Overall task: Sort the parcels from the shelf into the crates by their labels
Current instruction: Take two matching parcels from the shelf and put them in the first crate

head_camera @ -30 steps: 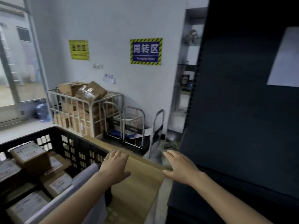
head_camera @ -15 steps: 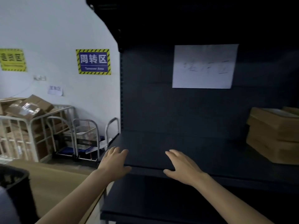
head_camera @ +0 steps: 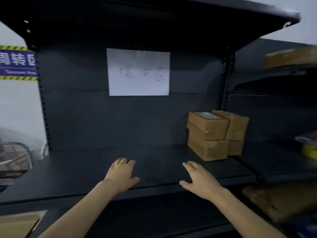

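A dark metal shelf (head_camera: 85,172) fills the view. At its right end stands a stack of brown cardboard parcels (head_camera: 216,134), two columns side by side, the top left one with a label on its upper face. My left hand (head_camera: 122,174) and my right hand (head_camera: 199,180) hover palm-down over the shelf's front edge, fingers relaxed and holding nothing. The parcels are beyond and to the right of my right hand. No crate is in view.
A white paper sign (head_camera: 138,72) with handwriting hangs on the shelf's back panel. A neighbouring shelf unit at the right holds a brown parcel (head_camera: 289,56) up high and a brown bag (head_camera: 281,201) low down. A blue wall sign (head_camera: 17,63) and metal carts (head_camera: 15,157) are at the left.
The view has swung right from the black crate and floor to face the shelf. The parcel stack has come fully into view. Both hands stay raised and empty.
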Motion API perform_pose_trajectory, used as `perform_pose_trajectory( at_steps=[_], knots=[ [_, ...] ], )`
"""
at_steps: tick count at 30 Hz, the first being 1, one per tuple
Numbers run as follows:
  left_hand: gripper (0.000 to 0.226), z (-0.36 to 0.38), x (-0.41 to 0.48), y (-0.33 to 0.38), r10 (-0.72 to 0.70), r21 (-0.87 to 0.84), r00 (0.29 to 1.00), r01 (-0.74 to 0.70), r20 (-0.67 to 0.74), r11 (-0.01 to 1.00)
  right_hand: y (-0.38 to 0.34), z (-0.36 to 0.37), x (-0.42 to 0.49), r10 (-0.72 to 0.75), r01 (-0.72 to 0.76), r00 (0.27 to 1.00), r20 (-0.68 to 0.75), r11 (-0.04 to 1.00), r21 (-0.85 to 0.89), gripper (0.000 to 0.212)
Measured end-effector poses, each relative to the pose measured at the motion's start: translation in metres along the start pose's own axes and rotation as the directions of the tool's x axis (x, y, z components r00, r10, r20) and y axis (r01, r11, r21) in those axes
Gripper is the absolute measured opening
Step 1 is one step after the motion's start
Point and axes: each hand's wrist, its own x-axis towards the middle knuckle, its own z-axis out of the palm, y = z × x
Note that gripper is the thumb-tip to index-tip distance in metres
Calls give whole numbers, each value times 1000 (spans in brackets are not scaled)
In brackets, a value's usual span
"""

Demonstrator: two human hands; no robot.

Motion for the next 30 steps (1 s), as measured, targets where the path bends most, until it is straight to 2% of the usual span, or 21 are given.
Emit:
perform_pose_trajectory(
  at_steps=[11, 22, 27, 30],
  knots=[
    [71, 27, 84, 89, 239, -47, 971, -238, 26, 970, 85, -31, -9, 206, -211, 973, -103, 976, -45, 70],
    [73, 40, 164, 136, 344, -102, 936, -337, 72, 936, 136, -36, 22, 330, -336, 934, -135, 942, -21, 72],
    [70, 41, 187, 157, 348, -329, 937, -316, 41, 890, 160, -42, 34, 337, -343, 929, -151, 939, -13, 72],
    [73, 39, 203, 168, 296, -520, 954, -235, 36, 821, 175, -47, 45, 313, -315, 931, -185, 949, 19, 71]
  ],
)
